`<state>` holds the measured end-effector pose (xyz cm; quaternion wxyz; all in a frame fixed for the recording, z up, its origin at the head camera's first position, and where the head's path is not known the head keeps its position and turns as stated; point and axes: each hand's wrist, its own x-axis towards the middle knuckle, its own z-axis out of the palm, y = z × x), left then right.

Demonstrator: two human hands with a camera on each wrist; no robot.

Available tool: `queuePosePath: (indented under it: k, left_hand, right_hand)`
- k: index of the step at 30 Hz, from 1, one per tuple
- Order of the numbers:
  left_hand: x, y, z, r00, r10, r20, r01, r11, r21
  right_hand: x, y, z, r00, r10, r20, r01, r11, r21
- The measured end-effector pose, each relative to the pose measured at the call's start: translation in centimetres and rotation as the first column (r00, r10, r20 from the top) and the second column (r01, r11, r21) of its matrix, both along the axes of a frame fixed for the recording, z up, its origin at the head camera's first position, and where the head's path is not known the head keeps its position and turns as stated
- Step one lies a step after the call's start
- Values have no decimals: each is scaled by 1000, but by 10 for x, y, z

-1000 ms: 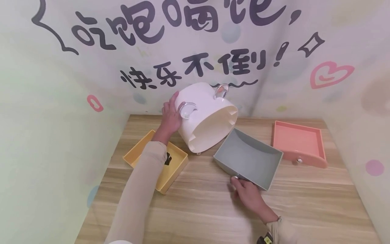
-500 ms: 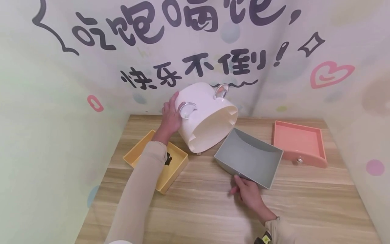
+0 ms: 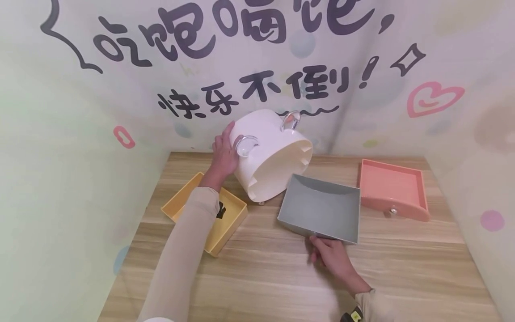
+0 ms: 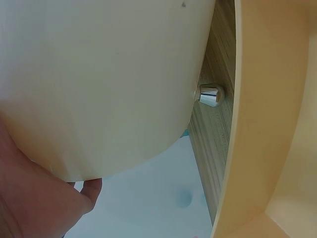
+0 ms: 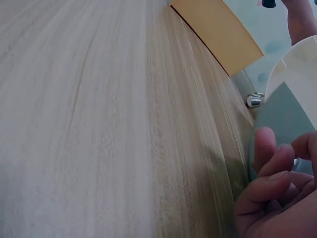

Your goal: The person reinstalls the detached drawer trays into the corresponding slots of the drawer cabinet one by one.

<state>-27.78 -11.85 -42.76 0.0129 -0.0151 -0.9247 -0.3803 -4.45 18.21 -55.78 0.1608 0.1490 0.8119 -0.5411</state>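
Observation:
A white oval housing (image 3: 263, 134) with two chrome loops stands tilted near the back wall, its open end facing me. My left hand (image 3: 225, 154) grips its left side beside one loop. In the left wrist view, a fingertip (image 4: 92, 189) curls past the edge of the housing (image 4: 109, 89). My right hand (image 3: 334, 259) pinches the small knob at the front of a grey drawer (image 3: 322, 208), holding it near the housing's open end. The right wrist view shows curled fingers (image 5: 270, 183) at the knob (image 5: 296, 161); part of the grip is hidden.
A yellow drawer (image 3: 227, 237) with a black mark inside lies on the left, partly under my left forearm. At the right back sits a pink drawer (image 3: 392, 183) with a silver knob (image 3: 393, 211). Walls enclose the wooden table (image 3: 257, 277) at the back and sides.
The grey drawer has turned and shifted slightly left, so its back edge now overlaps the housing's opening. My right hand has re-set its hold on the knob. My left hand and the housing stay put.

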Motion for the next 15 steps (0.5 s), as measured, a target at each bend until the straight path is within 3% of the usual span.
queuePosePath:
  k: [5, 15]
  left_hand:
    - [0, -1, 0, 1000, 2, 0, -2, 1000, 1]
    - [1, -1, 0, 1000, -6, -6, 6, 1000, 0]
  right_hand:
    - [-3, 2, 2, 999, 40, 13, -40, 999, -10]
    - [-5, 2, 1, 1000, 2, 5, -2, 1000, -31]
